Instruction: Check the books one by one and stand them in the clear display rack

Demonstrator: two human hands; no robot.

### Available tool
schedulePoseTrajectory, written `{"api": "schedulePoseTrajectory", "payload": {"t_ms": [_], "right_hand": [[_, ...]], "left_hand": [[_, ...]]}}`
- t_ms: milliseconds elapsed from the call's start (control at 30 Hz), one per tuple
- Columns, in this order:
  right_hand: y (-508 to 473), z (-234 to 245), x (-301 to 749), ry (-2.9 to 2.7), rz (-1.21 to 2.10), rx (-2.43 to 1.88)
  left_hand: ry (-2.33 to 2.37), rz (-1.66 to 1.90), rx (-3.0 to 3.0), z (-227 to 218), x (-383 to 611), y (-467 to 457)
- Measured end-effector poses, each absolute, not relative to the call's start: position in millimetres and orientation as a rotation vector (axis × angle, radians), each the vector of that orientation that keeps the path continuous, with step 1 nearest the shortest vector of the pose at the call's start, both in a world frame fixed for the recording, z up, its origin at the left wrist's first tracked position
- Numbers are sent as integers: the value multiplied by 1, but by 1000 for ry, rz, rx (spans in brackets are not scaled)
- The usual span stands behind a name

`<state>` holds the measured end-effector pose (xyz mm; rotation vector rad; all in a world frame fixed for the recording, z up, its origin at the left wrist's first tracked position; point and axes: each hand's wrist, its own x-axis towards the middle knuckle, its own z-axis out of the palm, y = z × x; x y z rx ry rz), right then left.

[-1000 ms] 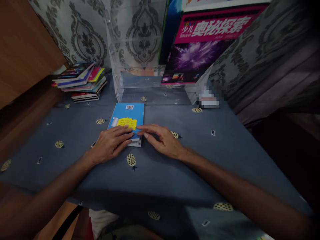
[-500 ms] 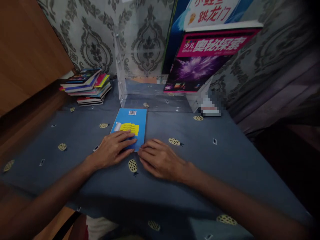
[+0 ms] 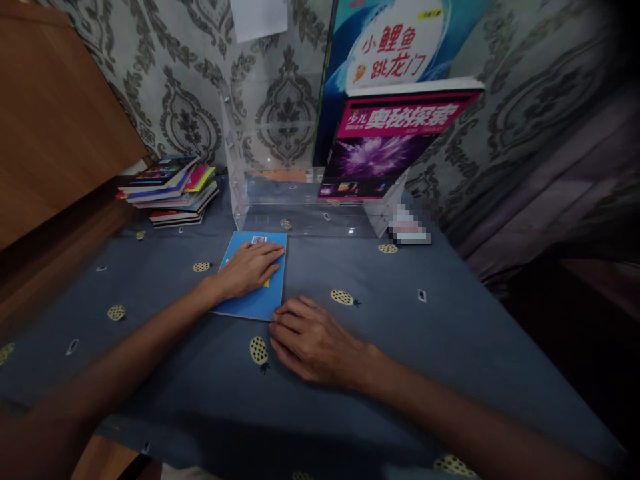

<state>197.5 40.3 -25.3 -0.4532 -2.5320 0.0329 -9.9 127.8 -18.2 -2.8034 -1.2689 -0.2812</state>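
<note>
A thin blue book (image 3: 250, 306) lies on the tablecloth, a barcode near its top edge and a patch of yellow partly covered. Across its middle rests my left hand (image 3: 253, 270), palm down, fingers stretched out flat on the cover and holding nothing. My right hand (image 3: 313, 340) is at the book's lower right corner, its fingers curled and pressed together there. The fingertips seem to pinch that corner, though the thumb is mostly hidden.
Behind the book stands a clear acrylic rack (image 3: 300, 220) holding a magenta-and-purple book (image 3: 387, 157) and a larger blue picture book (image 3: 400, 40). Several stacked books (image 3: 167, 190) sit at the back left. A blurred-out object (image 3: 410, 227) lies right of the rack.
My left hand has slid up the cover, away from me, and now hides most of the yellow patch. My right hand stays at the lower right corner. The view has tilted up slightly.
</note>
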Motion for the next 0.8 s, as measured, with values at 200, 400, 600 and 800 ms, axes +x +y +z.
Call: {"api": "schedulePoseTrajectory", "payload": {"t_ms": [200,400,600,800], "right_hand": [[46,-26,199,-2501,127,-447],[86,-37,200,-2319,381,-627],[144,-57,191,-2243,324,-899],[168,-68,182,-2224,336,-1030]], "left_hand": [[-1301,-397,-2769,-27,-7,156],[-1387,-433,-2683,-30,-4,154],[-1461,-463,-2670,-29,-3,154],[-1475,-507,-2667,-33,-5,157]]}}
